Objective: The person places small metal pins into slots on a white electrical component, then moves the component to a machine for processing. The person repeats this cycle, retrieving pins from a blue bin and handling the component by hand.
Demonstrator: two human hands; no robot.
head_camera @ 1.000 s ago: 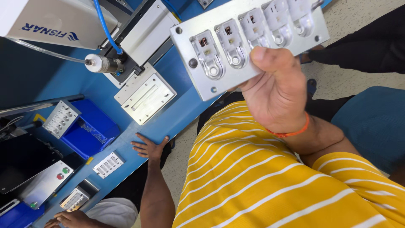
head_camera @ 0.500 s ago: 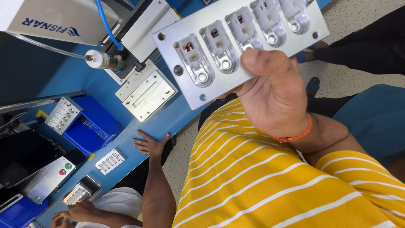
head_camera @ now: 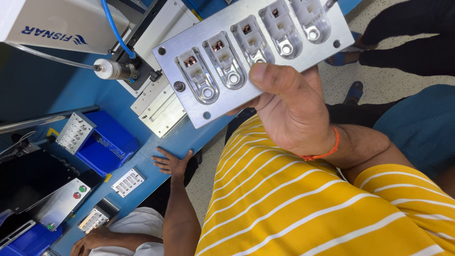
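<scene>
Above the blue bench (head_camera: 185, 135), right hand (head_camera: 291, 114) fingers clamped on a silver fixture plate (head_camera: 246, 57) (five moulded pockets).

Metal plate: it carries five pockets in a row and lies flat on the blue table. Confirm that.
Not quite. The head view shows the metal plate held up in the right hand, thumb on its face, not lying on the blue table. Five pockets in a row is right.

Blue workbench (head_camera: 185, 137) with blue bin (head_camera: 111, 142), small metal fixture plate (head_camera: 128, 182).
</scene>
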